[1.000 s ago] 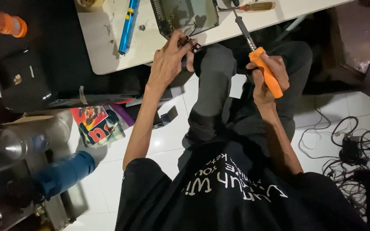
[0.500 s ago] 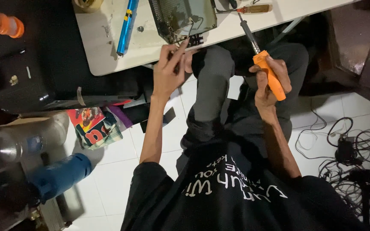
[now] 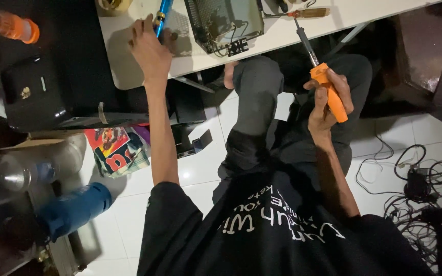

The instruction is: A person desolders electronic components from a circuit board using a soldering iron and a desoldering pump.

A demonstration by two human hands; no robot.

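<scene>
My right hand (image 3: 326,105) grips a soldering iron by its orange handle (image 3: 333,97), held over my lap with the metal tip (image 3: 305,43) pointing at the white table (image 3: 292,33). My left hand (image 3: 152,48) is stretched out to the table's left part, and its fingers curl round the lower end of a blue pen-shaped tool (image 3: 163,11) lying there. Between the hands, a mesh-sided metal case (image 3: 226,20) sits on the table, with thin wires running to a small black board (image 3: 236,47) at its near edge.
A wooden-handled tool (image 3: 310,12) and a tape roll (image 3: 113,4) lie on the table. On the left are an orange bottle (image 3: 14,25), a black box (image 3: 37,94), a clear bottle (image 3: 19,174), a blue bottle (image 3: 72,209) and a colourful packet (image 3: 118,151). Tangled cables (image 3: 415,181) cover the floor at right.
My left hand has left the black board at the case's edge and moved left across the table to the blue tool. The right hand still holds the soldering iron in much the same place.
</scene>
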